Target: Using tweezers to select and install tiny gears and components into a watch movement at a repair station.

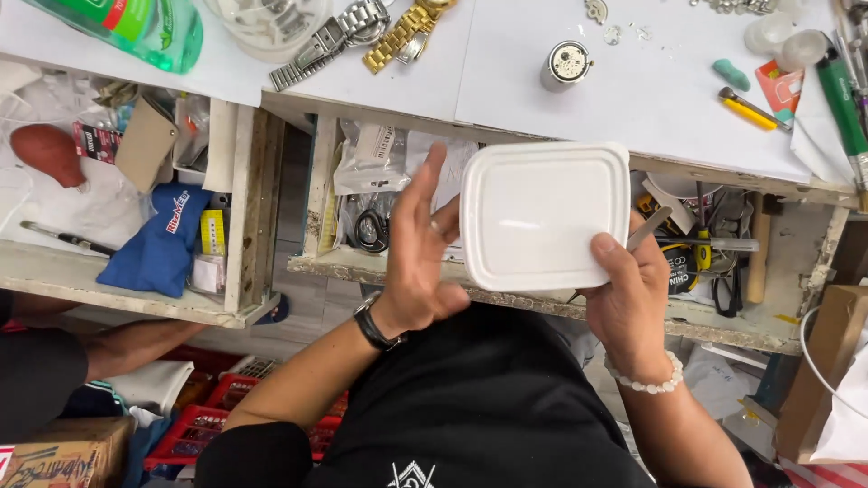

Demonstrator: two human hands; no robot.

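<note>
white box (542,215) between both hands' fingers (425,194) (touching)

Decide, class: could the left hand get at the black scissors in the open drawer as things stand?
Probably yes. The left hand is open and holds nothing, flat beside the white lid, and the scissors lie uncovered in the drawer right next to it.

Head camera looks steeply down, close over workbench (633,99).

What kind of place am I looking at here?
Probably a watch repair bench: metal watch bracelets and a bare watch movement lie on the white worktop, and the open drawer holds hand tools.
</note>
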